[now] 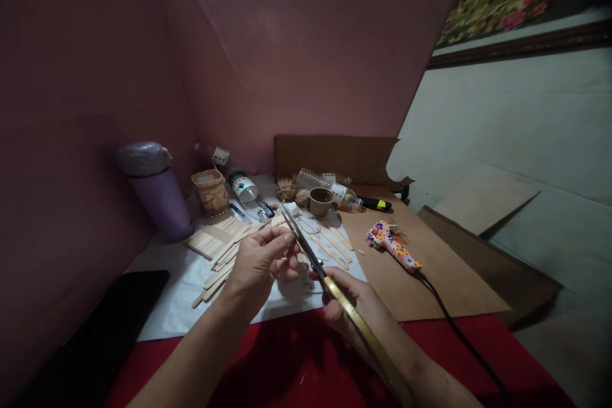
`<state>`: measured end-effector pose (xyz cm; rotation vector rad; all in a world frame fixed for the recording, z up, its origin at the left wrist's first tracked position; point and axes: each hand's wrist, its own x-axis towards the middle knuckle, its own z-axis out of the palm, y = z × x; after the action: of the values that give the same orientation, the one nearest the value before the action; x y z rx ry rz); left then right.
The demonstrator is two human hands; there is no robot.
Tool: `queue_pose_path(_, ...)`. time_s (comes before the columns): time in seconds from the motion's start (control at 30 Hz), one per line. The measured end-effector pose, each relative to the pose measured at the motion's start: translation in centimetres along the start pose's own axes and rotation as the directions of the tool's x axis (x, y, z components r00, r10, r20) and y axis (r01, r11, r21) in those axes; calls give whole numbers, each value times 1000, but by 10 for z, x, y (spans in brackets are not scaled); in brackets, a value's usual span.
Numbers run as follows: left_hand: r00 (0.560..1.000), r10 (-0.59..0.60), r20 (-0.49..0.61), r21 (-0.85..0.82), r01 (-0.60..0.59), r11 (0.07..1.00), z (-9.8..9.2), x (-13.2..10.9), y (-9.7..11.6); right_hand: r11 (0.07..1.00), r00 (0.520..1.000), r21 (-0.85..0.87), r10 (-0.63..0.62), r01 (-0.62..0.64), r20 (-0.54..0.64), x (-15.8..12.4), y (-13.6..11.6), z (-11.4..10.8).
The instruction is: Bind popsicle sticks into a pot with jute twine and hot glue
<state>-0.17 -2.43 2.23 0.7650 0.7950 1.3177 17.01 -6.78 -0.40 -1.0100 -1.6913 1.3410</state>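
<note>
My right hand [349,299] is wrapped round a pair of large scissors [352,313] with brass-coloured handles, its dark blades pointing up and away. Beside the blades, my left hand [265,261] is closed in a pinch; what sits between thumb and fingers is too small to make out. The fingertips are close to the blades, and I cannot tell if they touch. Under and left of that hand, loose wooden craft sticks [222,277] lie on a white sheet [179,296]. More craft sticks [332,248] lie behind the scissors.
A glue gun [392,245] with a flowered pattern and black cord rests on brown cardboard [444,280] at right. Behind stand a purple tumbler [160,197], a woven-look pot [210,191], plastic bottles [243,188], twine balls [285,189], a brown cup [320,202] and a black-yellow handled tool [375,204].
</note>
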Motion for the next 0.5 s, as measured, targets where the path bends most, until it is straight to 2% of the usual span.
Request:
queue_pose_path(0.3,1000,-18,-16,-35,17,999,-2,0,-2,992,999,-125,-32,26,-42,4,-3,0)
queue_pose_path(0.5,999,3,-40,-46,-5,999,-2,2,-4,993,996,-116,-36,27,-77,8,3,4)
